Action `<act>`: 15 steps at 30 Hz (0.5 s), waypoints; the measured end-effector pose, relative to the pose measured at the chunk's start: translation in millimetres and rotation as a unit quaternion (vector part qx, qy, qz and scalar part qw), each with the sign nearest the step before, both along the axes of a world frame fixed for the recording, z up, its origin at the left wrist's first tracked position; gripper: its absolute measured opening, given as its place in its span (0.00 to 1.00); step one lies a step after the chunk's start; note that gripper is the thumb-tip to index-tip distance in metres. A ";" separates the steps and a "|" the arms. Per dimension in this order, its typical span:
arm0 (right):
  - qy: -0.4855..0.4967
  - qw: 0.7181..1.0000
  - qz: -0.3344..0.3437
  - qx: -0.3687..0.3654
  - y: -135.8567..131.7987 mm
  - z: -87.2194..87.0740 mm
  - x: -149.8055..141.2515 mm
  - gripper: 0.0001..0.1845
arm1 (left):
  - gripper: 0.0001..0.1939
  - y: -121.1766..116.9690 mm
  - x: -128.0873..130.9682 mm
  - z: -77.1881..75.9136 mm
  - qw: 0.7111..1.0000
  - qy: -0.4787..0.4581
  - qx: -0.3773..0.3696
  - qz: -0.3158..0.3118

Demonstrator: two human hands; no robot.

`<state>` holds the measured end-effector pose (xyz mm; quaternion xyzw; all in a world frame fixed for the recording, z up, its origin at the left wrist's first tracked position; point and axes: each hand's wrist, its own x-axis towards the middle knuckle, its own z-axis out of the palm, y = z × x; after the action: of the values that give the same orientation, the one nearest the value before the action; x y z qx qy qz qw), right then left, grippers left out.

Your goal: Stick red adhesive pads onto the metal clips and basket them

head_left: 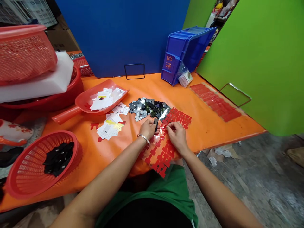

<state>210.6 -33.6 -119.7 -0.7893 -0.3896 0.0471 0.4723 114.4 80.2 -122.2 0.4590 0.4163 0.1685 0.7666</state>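
Note:
My left hand [147, 129], a bracelet at its wrist, pinches a small dark metal plate [156, 124] over a clear sheet. That sheet [163, 148] carries rows of red T-shaped stickers and hangs past the table's front edge above my lap. On the sheet's right side, my right hand [177, 136] has thumb and index finger pressed together close to the stickers. Whatever lies between those fingertips is too small to make out. Just beyond both hands, a pile of grey and black metal plates [148, 107] spreads on the orange tabletop.
At left stand a red basket [76, 145] with black pieces and a red scoop [79, 98] of papers. Loose paper slips [110, 128] lie nearby. A blue crate [174, 50] leans at the back. Another red sticker sheet [215, 103] lies at right, by a green panel [261, 63].

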 end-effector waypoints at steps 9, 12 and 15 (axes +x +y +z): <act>0.265 0.959 0.001 0.095 -6.1 17.2 -1.0 0.13 | 0.05 -7.8 -12.1 21.2 0.999 -0.004 0.029 0.022; 0.291 0.952 0.033 0.089 -11.6 25.1 -21.4 0.13 | 0.04 -21.3 -35.3 36.8 1.000 -0.023 -0.002 0.017; 0.318 0.942 0.063 0.083 -16.6 26.9 -44.5 0.11 | 0.09 -38.0 -61.4 42.7 0.997 -0.028 -0.065 0.004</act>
<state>166.1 -50.2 -92.8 -0.6654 -0.2706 0.2928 0.6311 53.0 42.2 -79.5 0.4016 0.4064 0.1577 0.8054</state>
